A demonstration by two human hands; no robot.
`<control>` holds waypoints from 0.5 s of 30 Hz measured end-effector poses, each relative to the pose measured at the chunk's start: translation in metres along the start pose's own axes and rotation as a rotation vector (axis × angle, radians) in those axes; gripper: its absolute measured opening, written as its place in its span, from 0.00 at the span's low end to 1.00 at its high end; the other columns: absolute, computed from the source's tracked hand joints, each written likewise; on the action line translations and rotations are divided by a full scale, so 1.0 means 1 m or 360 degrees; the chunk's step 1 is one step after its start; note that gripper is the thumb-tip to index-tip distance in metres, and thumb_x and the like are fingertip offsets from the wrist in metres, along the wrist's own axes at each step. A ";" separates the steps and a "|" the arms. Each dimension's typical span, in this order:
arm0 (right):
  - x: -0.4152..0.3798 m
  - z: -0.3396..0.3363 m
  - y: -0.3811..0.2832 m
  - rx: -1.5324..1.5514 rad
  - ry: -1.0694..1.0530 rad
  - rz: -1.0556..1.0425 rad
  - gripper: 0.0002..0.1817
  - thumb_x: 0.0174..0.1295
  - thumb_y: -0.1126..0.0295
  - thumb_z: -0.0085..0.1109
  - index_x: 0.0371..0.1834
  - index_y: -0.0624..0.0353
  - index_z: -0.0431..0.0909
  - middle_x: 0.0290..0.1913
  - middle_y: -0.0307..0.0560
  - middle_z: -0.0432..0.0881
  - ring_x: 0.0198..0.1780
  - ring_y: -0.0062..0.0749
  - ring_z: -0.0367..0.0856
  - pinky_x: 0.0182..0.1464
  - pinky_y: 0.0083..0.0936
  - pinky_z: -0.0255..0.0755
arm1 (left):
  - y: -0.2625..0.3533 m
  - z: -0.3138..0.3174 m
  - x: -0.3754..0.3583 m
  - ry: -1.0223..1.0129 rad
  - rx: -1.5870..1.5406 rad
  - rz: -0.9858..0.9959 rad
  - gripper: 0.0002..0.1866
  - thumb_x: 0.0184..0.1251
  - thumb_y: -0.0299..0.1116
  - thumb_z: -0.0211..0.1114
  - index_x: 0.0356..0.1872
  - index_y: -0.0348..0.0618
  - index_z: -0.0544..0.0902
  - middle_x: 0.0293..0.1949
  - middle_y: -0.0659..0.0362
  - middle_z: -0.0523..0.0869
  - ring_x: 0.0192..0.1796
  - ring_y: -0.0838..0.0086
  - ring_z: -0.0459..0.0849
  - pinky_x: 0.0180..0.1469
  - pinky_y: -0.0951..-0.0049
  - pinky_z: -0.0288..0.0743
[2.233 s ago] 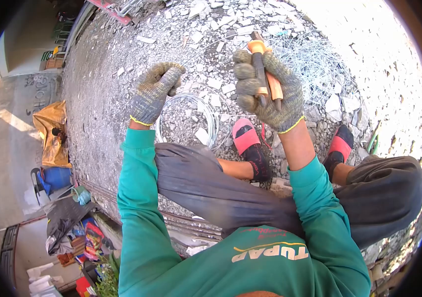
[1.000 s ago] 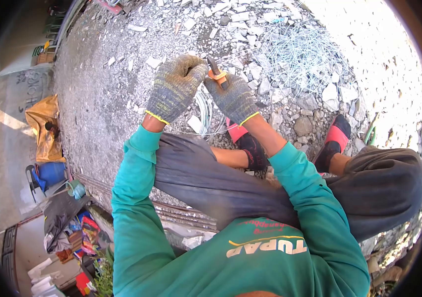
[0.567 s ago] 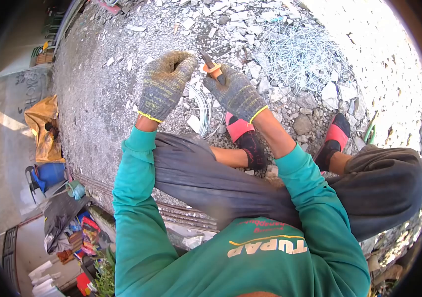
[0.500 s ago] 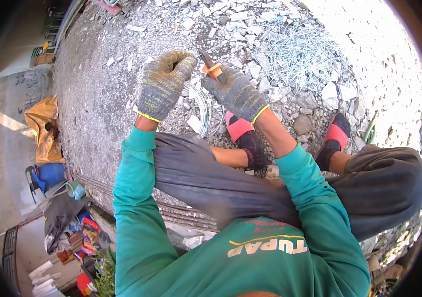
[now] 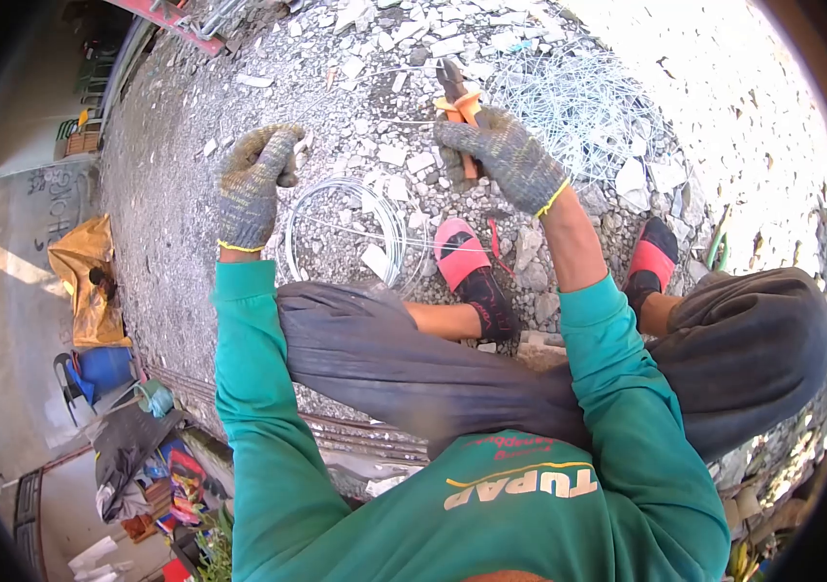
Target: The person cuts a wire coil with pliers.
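Note:
My left hand (image 5: 256, 186), in a grey-and-yellow knit glove, has its fingers curled together; what they hold, if anything, is too small to make out. To its right, a loose coil of thin wire (image 5: 390, 225) lies on the gravel. My right hand (image 5: 506, 155), gloved too, is wrapped round pliers (image 5: 454, 93) with orange handles and dark jaws pointing up and away. Thin wire strands show to the left of the pliers. A large tangle of short wire pieces (image 5: 578, 107) lies beyond my right hand.
Broken stones (image 5: 404, 145) cover the ground around my feet in red-and-black footwear (image 5: 460, 254). At the left are a yellow-brown sack (image 5: 86, 276), a blue container (image 5: 103, 371) and a cluttered corner. A red metal frame (image 5: 176, 21) stands at the top left.
My hands have moved apart, the left one left and down, the right one to the right with the pliers. More of the wire coil now shows between them.

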State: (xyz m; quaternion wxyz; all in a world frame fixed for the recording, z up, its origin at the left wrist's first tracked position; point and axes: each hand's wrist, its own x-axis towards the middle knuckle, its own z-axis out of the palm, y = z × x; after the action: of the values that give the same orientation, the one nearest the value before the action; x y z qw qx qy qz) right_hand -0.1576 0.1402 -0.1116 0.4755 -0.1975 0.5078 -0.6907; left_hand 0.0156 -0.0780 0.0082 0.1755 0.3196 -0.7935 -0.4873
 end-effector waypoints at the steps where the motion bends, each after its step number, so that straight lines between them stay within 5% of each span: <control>1: 0.008 -0.010 0.001 -0.0683 0.0252 -0.0157 0.16 0.66 0.60 0.60 0.46 0.63 0.81 0.33 0.54 0.85 0.33 0.40 0.86 0.38 0.36 0.80 | 0.012 0.008 -0.006 0.0097 0.0214 -0.0041 0.11 0.71 0.35 0.66 0.46 0.39 0.86 0.26 0.67 0.77 0.26 0.86 0.69 0.28 0.82 0.63; 2: 0.014 -0.022 0.002 -0.1374 0.0506 -0.0295 0.17 0.66 0.58 0.58 0.47 0.62 0.81 0.35 0.58 0.85 0.36 0.46 0.87 0.43 0.40 0.80 | 0.012 0.009 -0.006 0.0141 0.0275 -0.0074 0.12 0.70 0.36 0.67 0.46 0.40 0.86 0.25 0.68 0.77 0.25 0.86 0.69 0.27 0.83 0.63; 5: 0.035 -0.070 0.022 -0.1650 0.0932 -0.0103 0.20 0.65 0.54 0.51 0.50 0.55 0.80 0.42 0.63 0.84 0.45 0.60 0.83 0.51 0.48 0.76 | 0.006 0.018 -0.005 0.0116 0.0369 -0.0053 0.12 0.69 0.37 0.69 0.46 0.40 0.86 0.25 0.69 0.77 0.24 0.86 0.69 0.27 0.83 0.63; 10: 0.028 -0.110 0.041 -0.1762 0.0948 0.0083 0.20 0.65 0.56 0.50 0.52 0.57 0.80 0.46 0.64 0.84 0.50 0.59 0.83 0.52 0.47 0.76 | 0.003 0.030 -0.006 0.0031 0.0483 -0.0034 0.14 0.70 0.38 0.68 0.48 0.38 0.85 0.31 0.67 0.81 0.31 0.86 0.73 0.33 0.82 0.69; 12: 0.038 -0.100 0.069 -0.1625 0.0900 0.0194 0.19 0.62 0.58 0.58 0.50 0.60 0.79 0.37 0.58 0.86 0.41 0.49 0.86 0.46 0.41 0.78 | 0.003 0.034 -0.002 0.0004 0.0462 -0.0052 0.15 0.70 0.37 0.68 0.49 0.37 0.84 0.33 0.65 0.82 0.32 0.84 0.74 0.35 0.81 0.70; 15: 0.033 -0.038 0.073 -0.0622 0.0469 0.0215 0.19 0.62 0.57 0.62 0.48 0.60 0.78 0.31 0.45 0.83 0.32 0.28 0.81 0.38 0.30 0.75 | 0.000 0.042 0.005 0.0052 0.0516 -0.0020 0.15 0.70 0.37 0.68 0.48 0.36 0.85 0.36 0.63 0.85 0.35 0.82 0.77 0.39 0.79 0.73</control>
State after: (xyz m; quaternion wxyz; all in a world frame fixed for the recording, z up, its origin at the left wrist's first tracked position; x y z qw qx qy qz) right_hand -0.1682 0.1293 -0.1987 0.3941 -0.1484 0.7077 -0.5673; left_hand -0.0126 -0.0536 -0.0118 0.1314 0.3566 -0.8568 -0.3486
